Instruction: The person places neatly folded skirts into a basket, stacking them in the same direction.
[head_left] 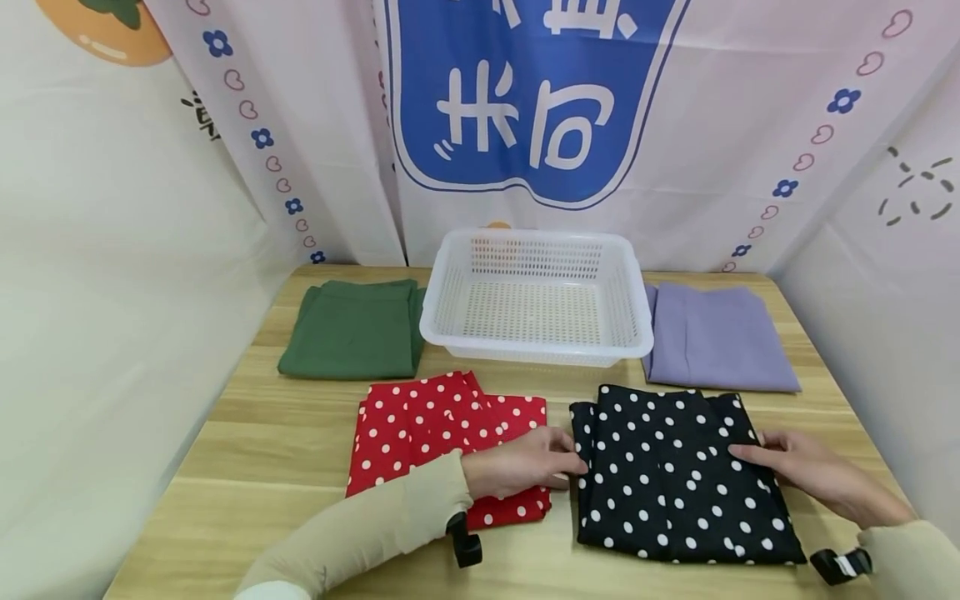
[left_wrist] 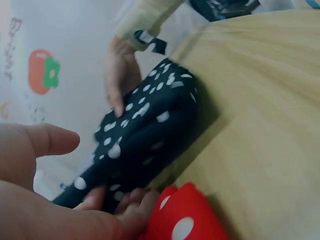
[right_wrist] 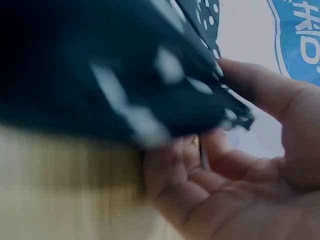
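A folded black cloth with white dots (head_left: 678, 479) lies at the right front of the table. At its right edge my right hand (head_left: 821, 475) grips it, thumb on top and fingers beneath. This held edge is raised off the wood in the right wrist view. Beside the cloth's left edge is my left hand (head_left: 525, 462), its fingertips right at the fabric. The left wrist view shows its thumb (left_wrist: 55, 140) spread wide from the other fingers. Partly under the left forearm lies a folded red cloth with white dots (head_left: 390, 437).
A white perforated plastic basket (head_left: 536, 347) stands at the back middle. Folded green cloth (head_left: 352, 333) lies to its left, folded purple cloth (head_left: 723, 342) to its right. Printed fabric curtains (head_left: 337, 125) hang behind the wooden table (head_left: 247, 450).
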